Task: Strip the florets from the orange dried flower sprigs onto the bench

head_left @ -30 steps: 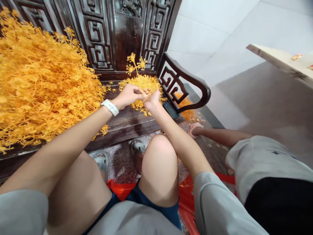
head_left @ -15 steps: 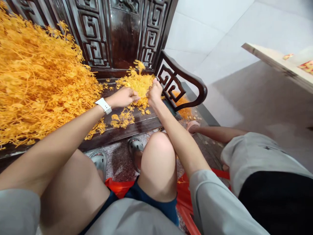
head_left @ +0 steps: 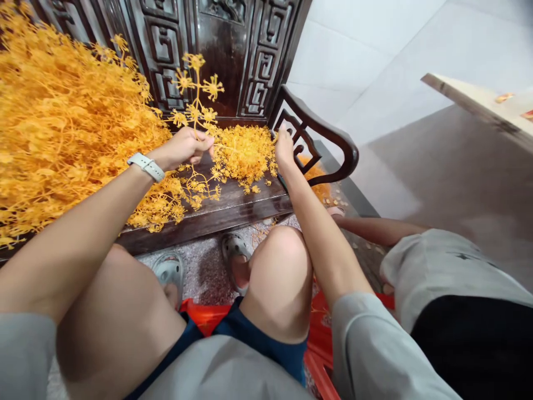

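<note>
Step in hand looks like working one yellow-orange sprig (head_left: 194,111) free-handed: the left hand (head_left: 185,149), upper centre-left of the frame, has its fingers pinched on the stem, flower-like heads standing up above the grip. The right hand (head_left: 285,147), upper centre-right, is curled near the dark armrest (head_left: 333,136); can't tell if its fingers grasp anything. Next move probably calls for a light pinch and some clearance, since the branches look easy to snag. Another branched piece (head_left: 197,188) shows below the left hand, hanging or lying, unclear. Materials: sprig is thin-stemmed, forked, tips splayed into spiky little heads, matte, maybe plastic. Large heap (head_left: 83,128) fills the left of the frame, same colour, tangled and springy-looking. Small pile (head_left: 245,153) sits between the hands, finer, denser, short bits. Counter (head_left: 233,203) is dark brown wood, glossy, straight front edge; backrest (head_left: 219,72) at the top is carved in squared, angular fretwork. Pale strap (head_left: 145,166) on left wrist, smooth, rubbery-looking. Floor (head_left: 204,272) at lower centre is speckled.
</note>
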A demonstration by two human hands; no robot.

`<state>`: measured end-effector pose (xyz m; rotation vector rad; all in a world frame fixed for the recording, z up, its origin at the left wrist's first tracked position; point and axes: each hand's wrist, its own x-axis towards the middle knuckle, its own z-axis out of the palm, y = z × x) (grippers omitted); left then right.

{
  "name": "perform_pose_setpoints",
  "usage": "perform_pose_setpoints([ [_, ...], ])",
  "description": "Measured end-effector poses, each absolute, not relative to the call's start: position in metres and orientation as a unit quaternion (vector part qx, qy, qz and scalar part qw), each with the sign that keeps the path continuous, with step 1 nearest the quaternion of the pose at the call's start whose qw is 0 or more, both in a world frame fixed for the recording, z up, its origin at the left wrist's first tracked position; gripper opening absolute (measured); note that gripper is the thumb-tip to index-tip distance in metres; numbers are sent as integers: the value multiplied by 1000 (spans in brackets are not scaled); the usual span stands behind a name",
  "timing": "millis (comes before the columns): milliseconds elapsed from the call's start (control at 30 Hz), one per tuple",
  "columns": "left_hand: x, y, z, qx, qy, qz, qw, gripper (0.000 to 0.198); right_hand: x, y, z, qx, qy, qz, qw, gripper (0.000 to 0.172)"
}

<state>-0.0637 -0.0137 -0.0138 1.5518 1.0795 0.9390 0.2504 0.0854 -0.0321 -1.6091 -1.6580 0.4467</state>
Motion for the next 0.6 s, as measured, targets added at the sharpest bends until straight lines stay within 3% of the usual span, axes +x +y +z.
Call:
perform_pose_setpoints([
  [167,-67,-6,-12,582,450,467,490,37,211,70,-9,-580,-620,415,326,98],
  [300,-77,1,-18,566,468,466,494,36,177,54,-3,-496,-622,519,312,81],
  [467,-96,15,-30,581,525,422,458,39,157,37,-7,-426,-640,526,364,49],
  [600,-108,21,-39,526,658,447,301,43,151,-17,47,-360,-690,470,416,46],
])
